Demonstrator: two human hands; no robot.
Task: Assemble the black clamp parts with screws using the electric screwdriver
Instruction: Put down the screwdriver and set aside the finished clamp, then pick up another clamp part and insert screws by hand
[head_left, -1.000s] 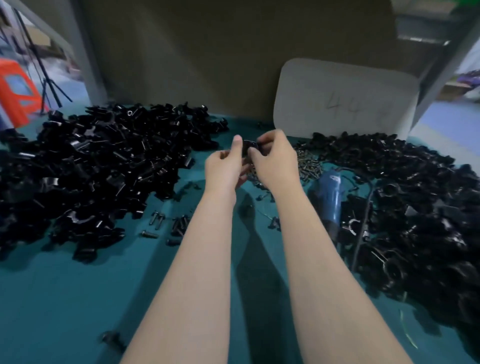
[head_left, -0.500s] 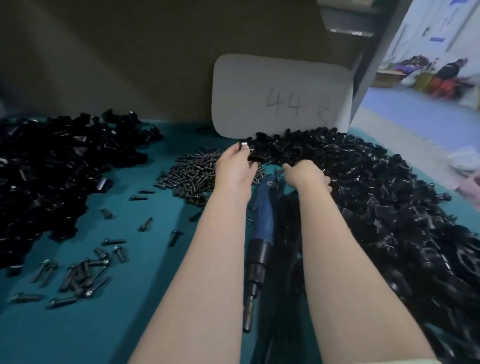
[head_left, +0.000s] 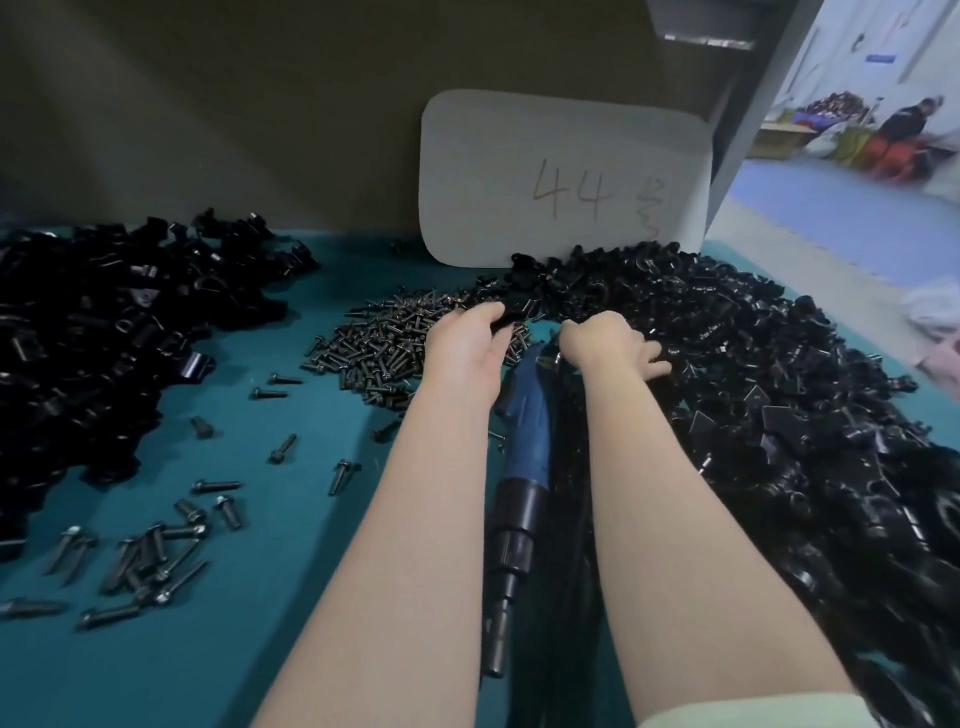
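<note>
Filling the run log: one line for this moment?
left hand: holds clamp part | right hand: rests on right clamp pile | electric screwdriver: lying unheld on teal table

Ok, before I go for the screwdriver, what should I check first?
1. Part in hand: ok, the left hand pinches a black clamp part.
2. Mating part picked: cannot tell, the right hand reaches into the right pile.
3. Screw seated in the part: cannot tell, too small to see.
4. Screws likely within reach: ok, the screw pile lies just beside the left hand.
5. Tool free: ok, the electric screwdriver lies ungripped on the table between the forearms.
</note>
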